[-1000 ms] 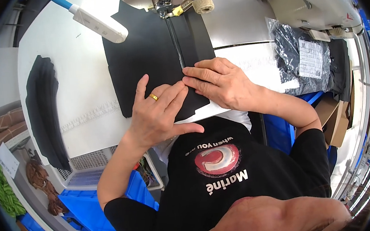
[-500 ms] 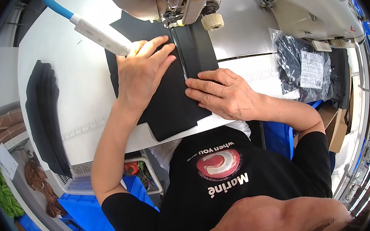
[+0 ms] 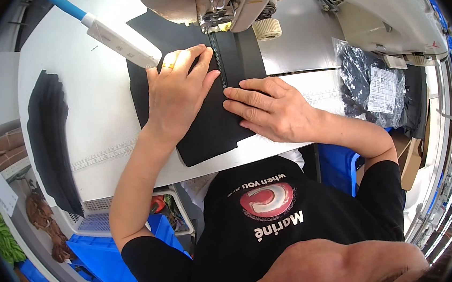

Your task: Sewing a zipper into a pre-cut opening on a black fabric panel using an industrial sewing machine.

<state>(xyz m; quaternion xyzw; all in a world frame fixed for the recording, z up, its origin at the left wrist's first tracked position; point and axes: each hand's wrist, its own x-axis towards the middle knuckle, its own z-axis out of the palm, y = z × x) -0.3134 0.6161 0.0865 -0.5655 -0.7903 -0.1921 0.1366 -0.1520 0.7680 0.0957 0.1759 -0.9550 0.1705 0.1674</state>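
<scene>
A black fabric piece (image 3: 204,140) lies under the sewing machine's presser foot (image 3: 218,22). A dark zipper (image 3: 218,61) runs along it, straight toward my body from the foot. My left hand (image 3: 179,94) rests on the cloth just left of the zipper, fingers stretched toward the foot and the thumb beside the teeth. Lower down, my right hand (image 3: 277,109) lies with its fingertips at the zipper's near stretch and on the cloth to its right. Both hands press from above with fingers extended. The zipper's far end is hidden under the machine head.
A stack of black cloth pieces (image 3: 51,140) lies at the table's left. The white lamp-like bar (image 3: 123,42) on a blue cable reaches close to my left hand. Plastic-wrapped dark goods (image 3: 357,76) sit at right. Blue bins (image 3: 102,256) stand below the table edge.
The black fabric and zipper have moved slightly away from me, further under the presser foot. My right hand has shifted a little the same way; my left hand stays beside the zipper.
</scene>
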